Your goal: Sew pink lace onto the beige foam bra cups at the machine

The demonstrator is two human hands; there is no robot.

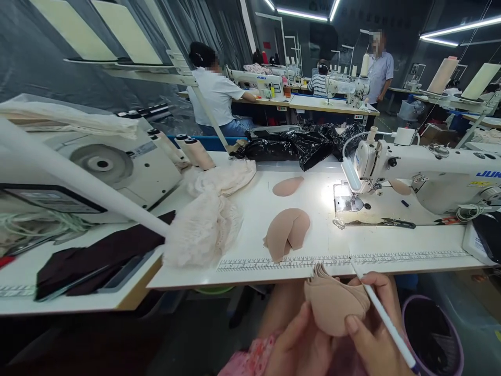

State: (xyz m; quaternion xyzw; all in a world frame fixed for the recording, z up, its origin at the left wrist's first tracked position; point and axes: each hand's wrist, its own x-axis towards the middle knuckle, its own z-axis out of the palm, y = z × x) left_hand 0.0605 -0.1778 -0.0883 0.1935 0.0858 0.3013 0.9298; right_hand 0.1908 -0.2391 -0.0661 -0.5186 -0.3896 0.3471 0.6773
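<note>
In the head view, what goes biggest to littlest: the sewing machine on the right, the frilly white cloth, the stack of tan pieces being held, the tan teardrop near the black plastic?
1. Sewing machine, even cut off by the edge
2. Frilly white cloth
3. Stack of tan pieces
4. Tan teardrop

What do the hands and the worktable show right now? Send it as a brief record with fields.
Left hand: supports the stack of thin beige curved pieces
Right hand: grips that stack's right side, with a slim white pen-like stick between its fingers
Stack position: in front of the white tabletop's near edge
Mid-table: overlapping beige curved pieces; beyond them, one beige teardrop-shaped piece
Table left: crumpled off-white lacy fabric
Table right: white JUKI sewing machine, needle area brightly lit
</note>
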